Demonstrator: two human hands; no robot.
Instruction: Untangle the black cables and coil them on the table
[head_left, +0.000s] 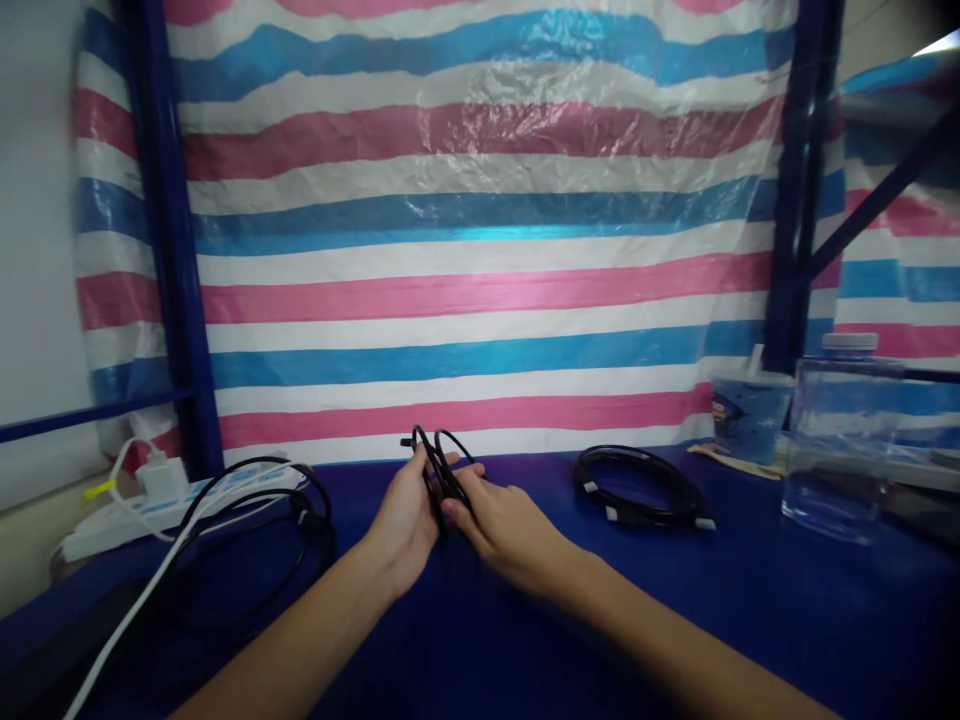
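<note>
Between my two hands, above the middle of the blue table, is a looped black cable (437, 463). My left hand (405, 515) is closed around the left side of the loops, with a short dark cable end sticking out past its fingertips. From the right, my right hand (499, 515) pinches the same loops between thumb and fingers. The lower part of the loops is partly hidden by the hands. Another coiled black cable (652, 515), with light metal connector tips, lies on the table to the right, apart from my hands.
A white power strip (112, 525) with a plugged-in white adapter (163, 478) sits at the left, with black and white cords beside it. At the right stand a clear bottle (836, 450) and a plastic cup (750, 415). A striped plastic sheet (480, 300) hangs behind the blue table (570, 640).
</note>
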